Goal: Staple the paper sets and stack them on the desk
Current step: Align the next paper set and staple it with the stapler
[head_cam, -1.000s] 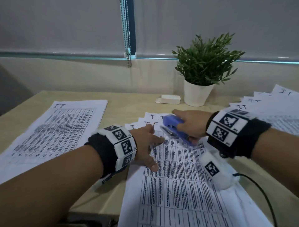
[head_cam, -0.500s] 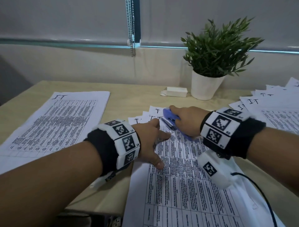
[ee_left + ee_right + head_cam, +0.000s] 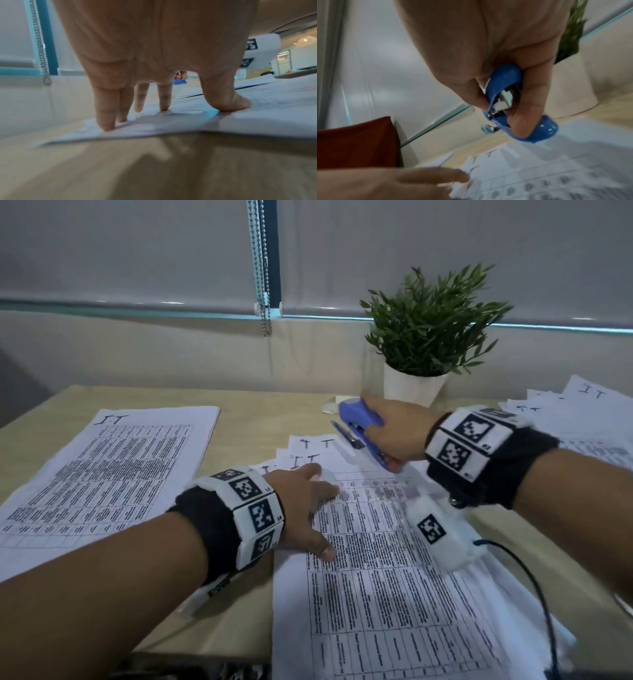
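Stapler (image 3: 359, 428) inside right hand (image 3: 397, 433) grip

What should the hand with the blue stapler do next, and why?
Probably bring the stapler back down over the top corner of the paper set in front and squeeze. The right hand holds it in the air with its mouth open and no paper between, while the left hand presses flat fingers on the sheets, keeping them steady for stapling.
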Motion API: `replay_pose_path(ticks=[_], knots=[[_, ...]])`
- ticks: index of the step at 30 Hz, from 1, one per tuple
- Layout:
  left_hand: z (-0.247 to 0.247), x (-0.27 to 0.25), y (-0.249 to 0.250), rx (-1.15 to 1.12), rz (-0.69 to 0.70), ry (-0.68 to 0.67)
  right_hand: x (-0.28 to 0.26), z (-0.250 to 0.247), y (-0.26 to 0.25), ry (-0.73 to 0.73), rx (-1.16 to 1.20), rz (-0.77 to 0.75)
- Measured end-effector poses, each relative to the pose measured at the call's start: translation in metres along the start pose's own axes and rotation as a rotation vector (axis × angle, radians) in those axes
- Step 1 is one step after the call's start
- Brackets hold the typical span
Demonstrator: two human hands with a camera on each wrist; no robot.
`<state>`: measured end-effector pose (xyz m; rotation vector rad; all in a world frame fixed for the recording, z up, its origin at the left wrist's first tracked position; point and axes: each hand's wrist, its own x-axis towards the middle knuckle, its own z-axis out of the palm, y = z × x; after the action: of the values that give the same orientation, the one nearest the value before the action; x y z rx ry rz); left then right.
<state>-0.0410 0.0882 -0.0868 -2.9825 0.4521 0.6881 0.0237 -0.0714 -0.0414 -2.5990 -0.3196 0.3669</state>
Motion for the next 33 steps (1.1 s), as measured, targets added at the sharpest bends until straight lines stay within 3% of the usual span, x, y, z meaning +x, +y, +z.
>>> replay_pose_path(ticks=[3, 6, 10, 12, 15, 25, 33], knots=[[0.001, -0.008, 0.006, 0.076, -0.061, 0.010, -0.030, -0.023, 0.025, 0.040, 0.116, 0.128], [0.001, -0.013, 0.019, 0.197, -0.159, 0.134, -0.056, -0.023, 0.047, 0.003, 0.140, 0.202], [-0.005, 0.002, 0.041, 0.111, -0.004, 0.215, -0.077, -0.006, 0.064, -0.077, 0.101, 0.269], [-0.007, 0.012, 0.047, 0.036, 0.071, 0.133, -0.081, 0.002, 0.065, -0.089, 0.081, 0.260], [-0.006, 0.020, 0.052, 0.004, 0.077, 0.060, -0.077, 0.009, 0.060, -0.103, 0.092, 0.225], [0.001, 0.026, 0.054, 0.026, 0.039, 0.082, -0.052, 0.016, 0.043, -0.074, -0.194, 0.128], [0.000, 0.028, 0.053, 0.043, 0.058, 0.091, -0.043, 0.015, 0.043, -0.088, -0.178, 0.125]])
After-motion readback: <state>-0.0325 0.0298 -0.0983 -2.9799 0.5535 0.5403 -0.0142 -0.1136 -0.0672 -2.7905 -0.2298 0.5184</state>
